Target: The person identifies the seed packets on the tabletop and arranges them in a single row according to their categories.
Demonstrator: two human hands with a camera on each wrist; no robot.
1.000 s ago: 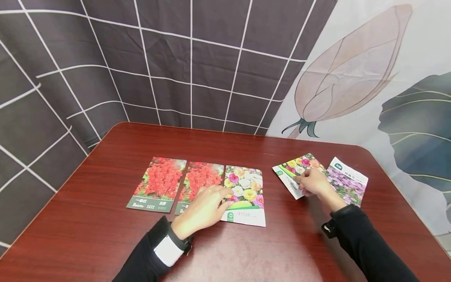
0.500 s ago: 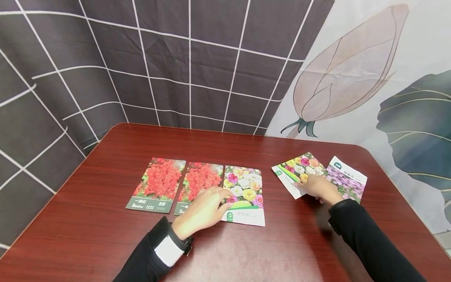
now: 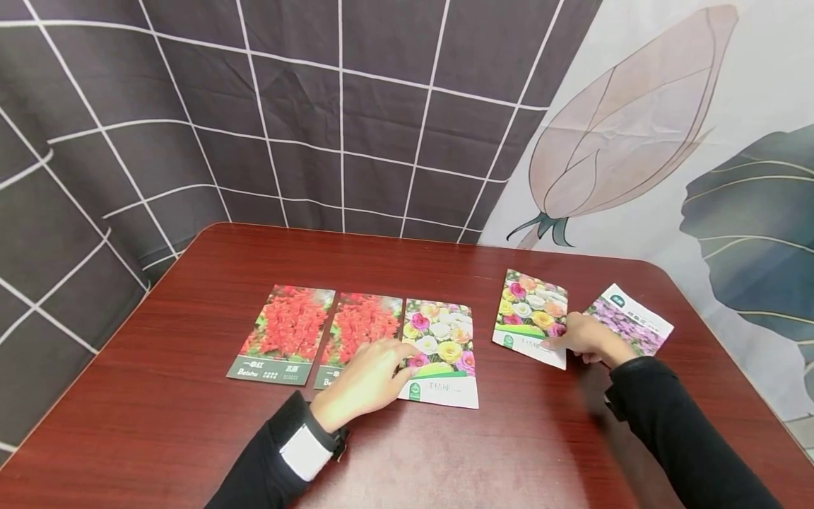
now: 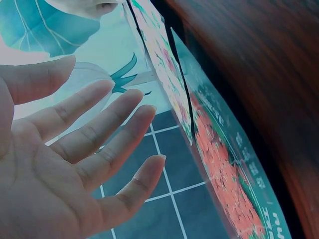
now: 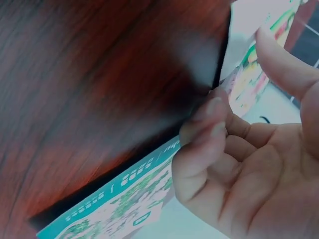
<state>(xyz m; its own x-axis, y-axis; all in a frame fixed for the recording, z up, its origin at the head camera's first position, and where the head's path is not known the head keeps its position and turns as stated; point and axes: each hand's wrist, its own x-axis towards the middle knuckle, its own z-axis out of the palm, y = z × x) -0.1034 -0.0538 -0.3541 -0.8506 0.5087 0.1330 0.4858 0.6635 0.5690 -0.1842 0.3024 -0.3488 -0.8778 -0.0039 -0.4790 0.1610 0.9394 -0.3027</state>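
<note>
My left hand point(image 3: 365, 382), fingers apart and relaxed in the left wrist view, lies over the middle red-flower seed packet point(image 3: 364, 322) and the left edge of a mixed-flower seed packet point(image 3: 445, 346). Another red-flower packet point(image 3: 286, 329) is at the row's left end. Farther right, my right hand point(image 3: 591, 338) pinches the lower right corner of a second mixed-flower seed packet point(image 3: 531, 311), thumb on top and the other fingers curled, as the right wrist view point(image 5: 244, 179) shows less fully. A purple-flower packet point(image 3: 629, 322) lies partly behind this hand.
All the packets lie on a dark red wooden table point(image 3: 191, 424) with rounded far corners. A grey cloth with white grid lines point(image 3: 381, 106) hangs behind it. To its right is a white cloth with a bud print point(image 3: 623, 127).
The right mixed-flower packet has turned counterclockwise and stands straighter under my right hand. The purple-flower packet has shifted slightly right. My left hand has stayed in place.
</note>
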